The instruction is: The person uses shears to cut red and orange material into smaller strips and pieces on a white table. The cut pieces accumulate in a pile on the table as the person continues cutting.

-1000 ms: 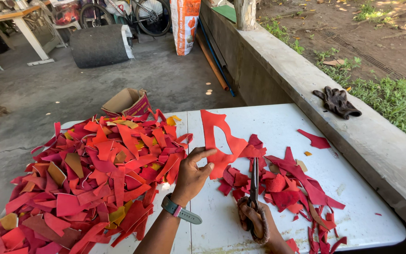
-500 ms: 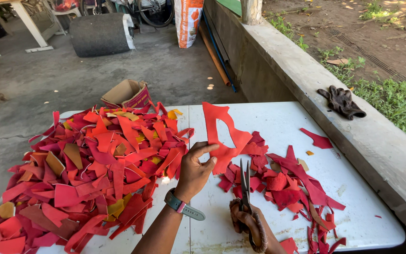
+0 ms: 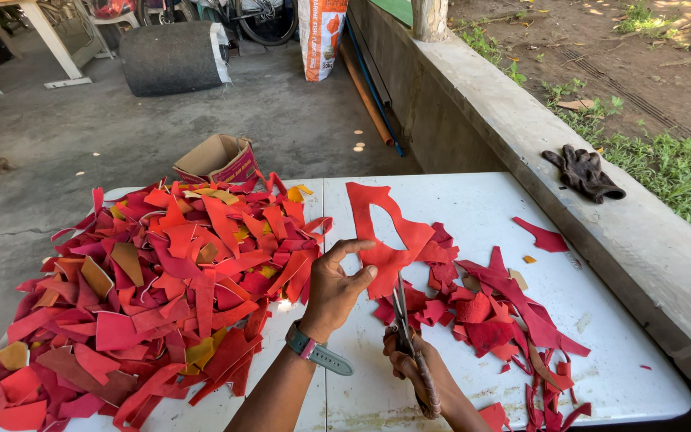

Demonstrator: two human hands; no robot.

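I see big scrap pile (image 3: 153,296) on table (image 3: 473,200), left half. Smaller scrap heap (image 3: 497,312) right of centre. Cardboard box (image 3: 217,158) on floor beyond table's far edge. Gloves (image 3: 584,173) on ledge (image 3: 521,136), far right. Rolled mat (image 3: 171,58) far left.

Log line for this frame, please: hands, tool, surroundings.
left hand: holds red cutout piece | right hand: grips scissors, blades at piece | left: big scrap pile | right: small offcuts | white table
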